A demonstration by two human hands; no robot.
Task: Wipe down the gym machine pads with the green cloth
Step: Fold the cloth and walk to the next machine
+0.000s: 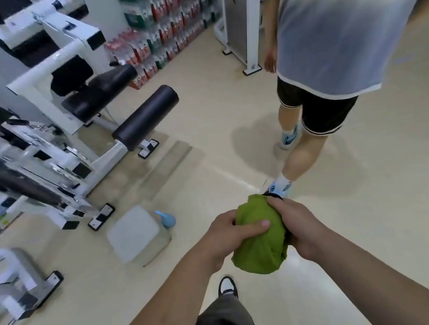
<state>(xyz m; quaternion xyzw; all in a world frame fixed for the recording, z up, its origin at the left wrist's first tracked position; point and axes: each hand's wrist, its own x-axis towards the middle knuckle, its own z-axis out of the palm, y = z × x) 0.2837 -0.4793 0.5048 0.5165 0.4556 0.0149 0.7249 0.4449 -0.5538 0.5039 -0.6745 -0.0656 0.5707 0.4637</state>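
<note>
A bunched green cloth (261, 239) hangs between both hands in the lower middle of the head view. My left hand (225, 236) grips its left side with the thumb pressed across it. My right hand (297, 226) holds its right side. The white gym machine (53, 104) stands at the left, well away from the cloth. It has a black roller pad (146, 116) sticking out toward me, a black seat pad (97, 95) behind that, and a smaller black pad (70, 75) further back.
A person in a white shirt and black shorts (329, 59) stands close at the right. A pale jug with a blue cap (136, 235) sits on the beige floor by the machine's feet. Stacked bottle packs (163, 23) line the back wall. Another white frame (244, 23) stands behind.
</note>
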